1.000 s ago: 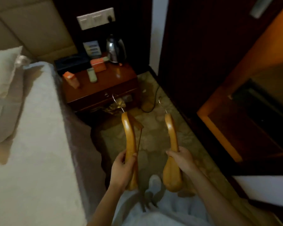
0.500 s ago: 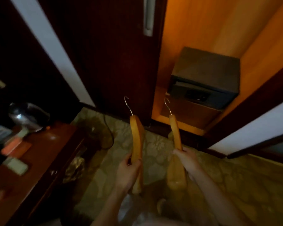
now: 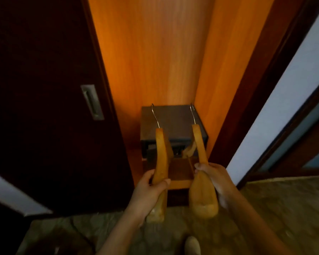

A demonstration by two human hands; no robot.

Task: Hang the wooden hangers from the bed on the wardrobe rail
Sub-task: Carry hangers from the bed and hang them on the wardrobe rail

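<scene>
Left hand [image 3: 151,188] is clenched around the middle of one wooden hanger [image 3: 161,162], and the right hand [image 3: 213,176] grasps a second wooden hanger [image 3: 201,192] the same way. Both hangers are held side by side, apart, with their metal hooks [image 3: 155,116] pointing far, toward the open wardrobe [image 3: 155,61]. A dark safe [image 3: 171,120] sits low inside it. To the left is the dark sliding door [image 3: 44,89] with a recessed handle [image 3: 92,102].

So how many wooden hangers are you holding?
2. One wooden hanger is in the left hand, the other wooden hanger in the right hand, hooks pointing toward the open wardrobe. No others show in this view.
</scene>
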